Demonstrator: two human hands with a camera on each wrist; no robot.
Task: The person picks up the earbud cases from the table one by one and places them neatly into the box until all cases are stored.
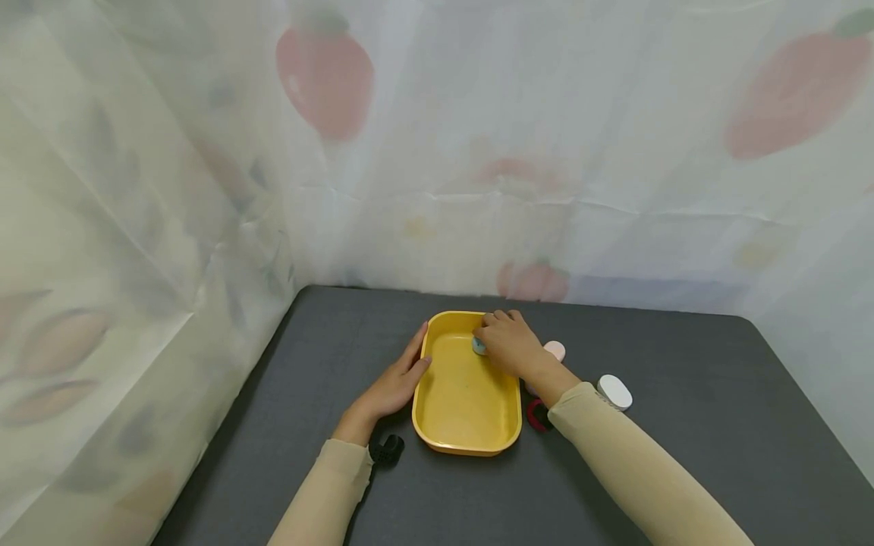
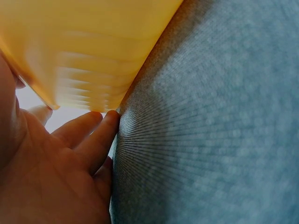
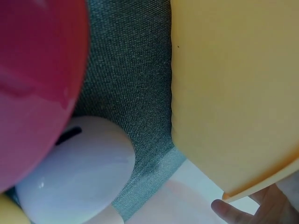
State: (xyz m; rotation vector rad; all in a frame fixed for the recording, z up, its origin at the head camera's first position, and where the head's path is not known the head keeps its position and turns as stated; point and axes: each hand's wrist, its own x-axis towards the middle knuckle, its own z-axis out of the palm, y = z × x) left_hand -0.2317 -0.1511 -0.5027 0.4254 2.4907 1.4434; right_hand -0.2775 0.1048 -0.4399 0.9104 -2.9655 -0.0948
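A yellow tray (image 1: 467,406) with rounded corners lies on the dark table. My left hand (image 1: 396,387) rests along its left side, with fairly straight fingers against the outer wall and the thumb at the rim; in the left wrist view, the left hand's fingers (image 2: 88,135) touch the wall's lower part. My right hand (image 1: 508,341) reaches over the far right corner. It pinches a small light blue round piece (image 1: 479,346) inside the tray, mostly hidden by the fingers. Part of a hand (image 3: 261,210) shows by the rim in the right wrist view.
Right of the tray lie a pale pink round piece (image 1: 555,349), a white round piece (image 1: 614,392) and a red-and-black piece (image 1: 538,415), partly behind my right arm. A black curved object (image 1: 387,450) is near my left wrist. A patterned curtain (image 1: 437,152) hangs behind the table.
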